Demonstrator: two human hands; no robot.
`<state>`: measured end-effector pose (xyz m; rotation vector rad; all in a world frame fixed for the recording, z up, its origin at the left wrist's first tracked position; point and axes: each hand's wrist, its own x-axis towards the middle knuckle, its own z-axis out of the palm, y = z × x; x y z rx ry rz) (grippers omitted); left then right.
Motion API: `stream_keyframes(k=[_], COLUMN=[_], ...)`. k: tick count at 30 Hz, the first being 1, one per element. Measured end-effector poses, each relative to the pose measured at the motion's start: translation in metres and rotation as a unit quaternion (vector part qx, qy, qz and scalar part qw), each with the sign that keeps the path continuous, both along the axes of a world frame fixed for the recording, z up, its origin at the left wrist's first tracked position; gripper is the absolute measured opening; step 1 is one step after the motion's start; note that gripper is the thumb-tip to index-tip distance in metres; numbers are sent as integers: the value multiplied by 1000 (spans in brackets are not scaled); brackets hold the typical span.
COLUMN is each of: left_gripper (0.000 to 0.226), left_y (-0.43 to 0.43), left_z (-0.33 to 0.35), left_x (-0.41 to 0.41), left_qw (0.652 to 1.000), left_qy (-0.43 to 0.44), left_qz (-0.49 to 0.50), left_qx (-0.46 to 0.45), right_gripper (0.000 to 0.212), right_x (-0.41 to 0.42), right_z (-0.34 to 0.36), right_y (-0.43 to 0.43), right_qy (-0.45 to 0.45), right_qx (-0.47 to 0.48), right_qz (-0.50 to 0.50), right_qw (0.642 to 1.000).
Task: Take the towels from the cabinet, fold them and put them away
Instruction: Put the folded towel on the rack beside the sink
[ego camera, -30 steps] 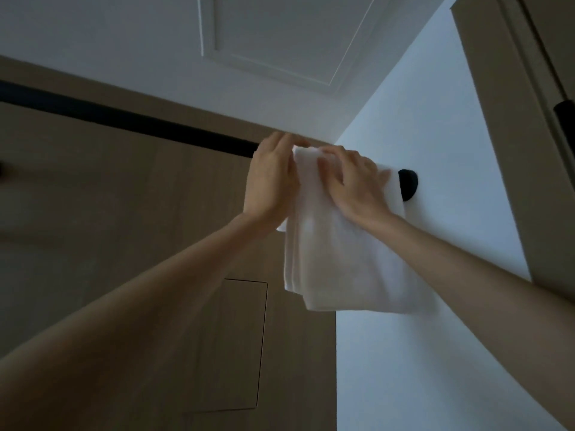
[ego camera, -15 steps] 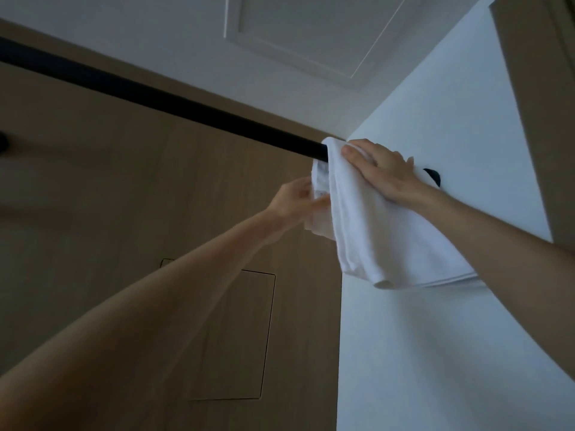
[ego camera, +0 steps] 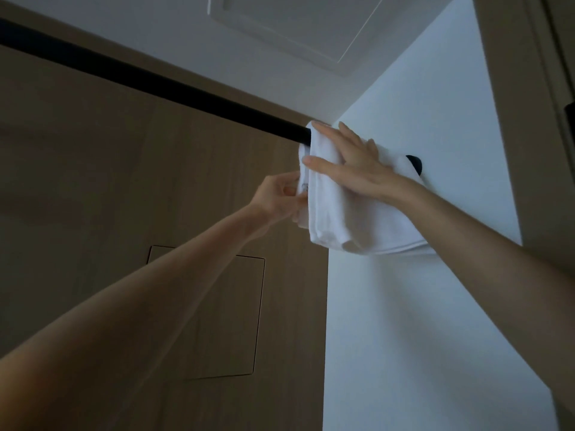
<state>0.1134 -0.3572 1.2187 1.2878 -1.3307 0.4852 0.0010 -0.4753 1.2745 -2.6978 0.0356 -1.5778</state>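
A folded white towel (ego camera: 348, 219) hangs over the right end of a black rail (ego camera: 155, 80), close to the white side wall. My right hand (ego camera: 348, 163) lies flat on top of the towel with straight, spread fingers, pressing it onto the rail. My left hand (ego camera: 280, 194) reaches up from below and pinches the towel's left edge, where a small label shows. The rail's round black end mount (ego camera: 415, 164) peeks out behind the towel.
A wooden back panel (ego camera: 124, 197) with a square inset hatch (ego camera: 224, 312) fills the left. The white side wall (ego camera: 420, 306) stands at the right, with a wooden door frame (ego camera: 513, 119) beyond. A white ceiling with a panel (ego camera: 295, 23) is above.
My left hand has dropped from the top of the towel to its left edge and pinches it. My right hand has flattened on top. The view has swung right.
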Motion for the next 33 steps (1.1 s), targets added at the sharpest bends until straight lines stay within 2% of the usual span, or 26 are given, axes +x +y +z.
stream_keyframes(k=[6,11,14,17,19,22,33], left_gripper=[26,21,26,47,51,36,42], left_y=[11,18,23,28,28,19,-25], left_z=[-13,-24,-22,-20,-20,-21,-20], left_x=[-2,-13,-21,-29,-34,-40,-55], left_qw=[1000,997,982,952,952,971,980], left_qy=[20,40,90,153,134,102,129], left_qz=[-20,-60,-157,-251,-249,-193,-126], left_qx=[13,17,46,82,115,96,83], right_gripper=[61,59,51,49,52,54,59], right_x=[-10,-4,-6,-8,-8,-10,-28], right_z=[-8,-13,-16,-16,-16,-16,-19], right_y=[5,5,3,-5,-10,-19,-58], right_qy=[-27,-39,-65,-74,-71,-72,-25], right_qx=[10,1,-14,-62,-63,-39,13], right_qz=[-48,-55,-69,-120,-145,-174,-188], right_qw=[998,998,995,988,985,981,982])
